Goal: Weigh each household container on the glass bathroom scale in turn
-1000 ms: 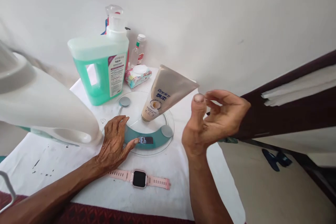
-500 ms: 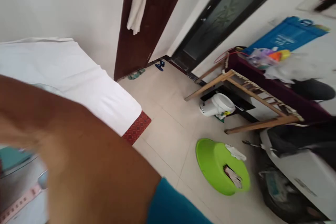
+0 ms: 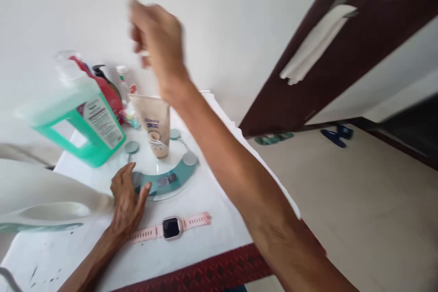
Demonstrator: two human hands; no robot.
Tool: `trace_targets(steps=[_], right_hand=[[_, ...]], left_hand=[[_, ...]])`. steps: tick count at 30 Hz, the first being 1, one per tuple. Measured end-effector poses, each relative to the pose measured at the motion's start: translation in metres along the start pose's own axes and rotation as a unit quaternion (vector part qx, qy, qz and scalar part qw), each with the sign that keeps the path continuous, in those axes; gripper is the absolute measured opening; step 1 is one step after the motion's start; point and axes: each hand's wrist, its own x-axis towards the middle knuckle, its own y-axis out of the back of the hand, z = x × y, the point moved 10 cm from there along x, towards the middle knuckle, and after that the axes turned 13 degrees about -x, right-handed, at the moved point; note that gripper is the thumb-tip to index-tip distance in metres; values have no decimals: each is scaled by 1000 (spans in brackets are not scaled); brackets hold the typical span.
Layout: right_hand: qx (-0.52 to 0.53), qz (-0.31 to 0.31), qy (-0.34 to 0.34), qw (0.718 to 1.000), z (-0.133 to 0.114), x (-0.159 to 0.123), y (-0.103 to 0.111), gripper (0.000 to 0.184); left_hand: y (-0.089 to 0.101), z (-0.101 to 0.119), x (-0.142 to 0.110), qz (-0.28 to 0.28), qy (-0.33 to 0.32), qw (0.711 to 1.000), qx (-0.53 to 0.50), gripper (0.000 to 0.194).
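A beige squeeze tube (image 3: pixel 153 123) stands upright, cap down, on a round glass bathroom scale (image 3: pixel 181 175) with a teal band. My right hand (image 3: pixel 159 39) is raised above the tube, apart from it. It is blurred, with fingers loosely bent, a gap at the thumb and nothing visible in it. My left hand (image 3: pixel 126 200) lies at the scale's near left edge, thumb and fingers spread, its fingertips at the glass. Just right of that wrist lies a smartwatch with a pink strap (image 3: pixel 171 228), face up on the white cloth (image 3: pixel 191 260).
A jug of green liquid (image 3: pixel 99 127) stands left of the scale, and a large white bottle (image 3: pixel 41 182) is nearer. Behind are a red bottle (image 3: pixel 111 96) and a clear bottle (image 3: pixel 123 80). The wall is close behind. To the right are a brown door with a towel (image 3: pixel 318 43) and slippers (image 3: pixel 273 138).
The view has swung left from the room and floor to the tabletop. Both hands, the tube and the bottles have come into view; the green basin and wooden rack have left it.
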Motion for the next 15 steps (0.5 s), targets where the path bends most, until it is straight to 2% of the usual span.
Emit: trace_targets(steps=[2,4,6,8,11,15], right_hand=[[48,58,34,997,29,-14,28,30],[28,115,41,992,66,-39,60,31],[-21,90,12,996,102,-63,68,32],[-39,14,-23,999,128,-81,51,43],[-73,-97,-61,991,149,-103,8,58],[-103,-169,-98,975,171,-119,-29,33]], left_hand=[[-1,0,-3,4,8,1000,-11,61],[-1,1,-5,10,14,1000,-22,58],[-2,-1,-7,9,25,999,-35,56],[-4,-6,-9,6,40,998,-47,56],[-6,-14,-10,10,56,997,-51,56],[-6,-18,-12,33,47,998,-40,53]])
